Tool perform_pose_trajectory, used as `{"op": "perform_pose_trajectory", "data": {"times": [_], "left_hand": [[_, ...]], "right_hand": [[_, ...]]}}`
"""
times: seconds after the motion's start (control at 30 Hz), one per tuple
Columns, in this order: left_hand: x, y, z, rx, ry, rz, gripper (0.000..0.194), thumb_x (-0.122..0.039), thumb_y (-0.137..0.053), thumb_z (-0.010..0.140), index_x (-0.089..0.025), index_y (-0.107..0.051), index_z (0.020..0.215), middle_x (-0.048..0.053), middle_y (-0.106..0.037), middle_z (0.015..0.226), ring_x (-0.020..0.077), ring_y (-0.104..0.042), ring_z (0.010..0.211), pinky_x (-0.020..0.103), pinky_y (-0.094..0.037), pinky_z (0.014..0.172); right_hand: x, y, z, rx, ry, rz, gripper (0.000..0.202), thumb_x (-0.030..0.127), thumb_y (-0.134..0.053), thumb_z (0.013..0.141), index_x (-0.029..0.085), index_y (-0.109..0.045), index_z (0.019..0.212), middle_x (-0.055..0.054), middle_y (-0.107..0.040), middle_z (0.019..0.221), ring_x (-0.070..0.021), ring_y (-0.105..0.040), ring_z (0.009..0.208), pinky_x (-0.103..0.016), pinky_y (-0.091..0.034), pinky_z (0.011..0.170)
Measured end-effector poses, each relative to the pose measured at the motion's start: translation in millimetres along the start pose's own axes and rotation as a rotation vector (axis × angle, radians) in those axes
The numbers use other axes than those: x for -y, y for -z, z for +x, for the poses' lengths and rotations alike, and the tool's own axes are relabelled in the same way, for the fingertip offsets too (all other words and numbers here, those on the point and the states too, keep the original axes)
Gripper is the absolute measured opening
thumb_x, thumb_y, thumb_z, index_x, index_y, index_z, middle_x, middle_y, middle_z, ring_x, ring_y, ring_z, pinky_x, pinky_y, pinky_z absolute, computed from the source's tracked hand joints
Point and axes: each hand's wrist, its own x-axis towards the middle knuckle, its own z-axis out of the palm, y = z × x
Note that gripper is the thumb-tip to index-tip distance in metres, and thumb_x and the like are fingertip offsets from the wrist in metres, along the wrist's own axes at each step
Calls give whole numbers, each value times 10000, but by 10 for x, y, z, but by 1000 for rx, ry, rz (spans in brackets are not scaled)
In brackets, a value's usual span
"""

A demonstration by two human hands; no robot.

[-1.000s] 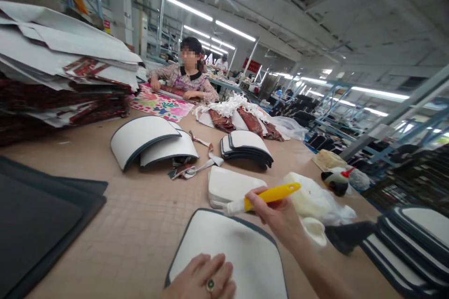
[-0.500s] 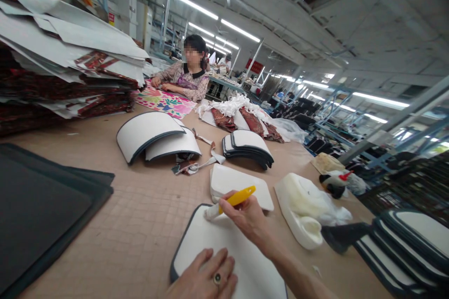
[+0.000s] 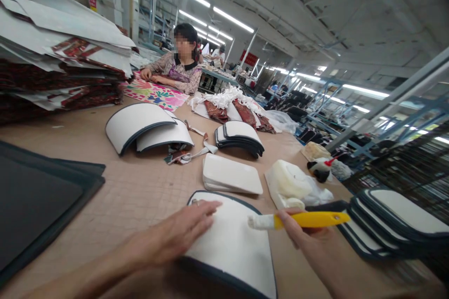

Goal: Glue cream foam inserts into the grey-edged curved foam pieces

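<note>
Your left hand has shifted from the near part of the white panel to its far left, and your right hand has brought the brush to its right edge. Your left grip is open, fingers extended over the panel; your right grip is closed around the brush. White pads lie just beyond the panel on the bench.

The wearer's hands number two — with one yellow-handled brush, one panel beneath it, and one red-tipped bottle.
</note>
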Motion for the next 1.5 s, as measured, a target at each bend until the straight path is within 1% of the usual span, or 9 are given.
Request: {"op": "perform_pose_trajectory", "data": {"times": [0.17,0.33,0.43,0.73,0.93,1.1,1.23,1.3,1.5], "left_hand": [[382,220,296,126,17,-476,499,-389,-314,953,-172,-230,1395,67,-612,1066,176,-570,986,324,-429,902],[435,240,330,174,1,-478,469,-344,-321,952,-187,-251,1388,58,-608,1081,178,-551,1012,343,-395,933],[407,233,319,172,-23,-454,445,-348,-325,953,-198,-288,1371,50,-604,1052,177,-558,997,344,-412,917],[335,225,375,185,32,-305,428,-404,-325,955,-160,-371,1303,65,-611,1037,175,-566,959,328,-425,896],[206,373,536,243,40,-90,405,-345,-379,928,-194,-372,1304,29,-639,1012,163,-578,944,290,-429,860],[334,455,1094,42,-4,280,411,-224,-484,820,-135,-465,1221,94,-583,1089,208,-553,962,320,-432,850],[569,461,1420,36,-28,437,667,-218,-717,622,-111,-470,1233,163,-480,1214,327,-446,1099,442,-342,954],[660,487,1465,70,-32,473,698,-191,-742,589,-134,-477,1232,152,-495,1195,332,-457,1088,439,-350,950],[794,698,1467,164,-49,471,662,-213,-716,667,-202,-435,1266,88,-529,1194,264,-500,1088,341,-392,940]], "right_hand": [[520,-614,-245,358,129,182,204,411,-612,699,212,-655,679,19,-572,575,-114,-481,488,-214,-406,473],[561,-1103,-283,614,222,279,174,350,-596,686,194,-624,614,10,-585,593,-125,-539,567,-207,-442,535],[444,-984,-303,569,178,199,181,350,-571,706,197,-616,621,21,-561,548,-113,-505,504,-195,-415,471],[-225,183,-479,62,49,-78,182,423,-583,677,262,-652,627,-8,-669,639,-195,-625,631,-247,-483,638],[-439,460,-496,-76,47,-56,163,397,-581,686,268,-663,630,-23,-666,646,-222,-628,648,-286,-488,650],[-318,429,-197,-223,70,192,166,411,-603,733,258,-666,731,17,-571,528,-164,-553,493,-256,-477,521],[-319,201,373,32,190,405,329,441,-521,817,258,-596,1080,4,-646,680,-139,-598,501,-259,-503,553],[-384,53,683,167,263,406,337,435,-483,835,240,-586,1089,-26,-666,762,-146,-622,549,-279,-511,602],[-611,-338,1245,379,378,-73,307,332,-540,802,214,-566,1085,-67,-658,923,-203,-632,830,-326,-476,757]]}}
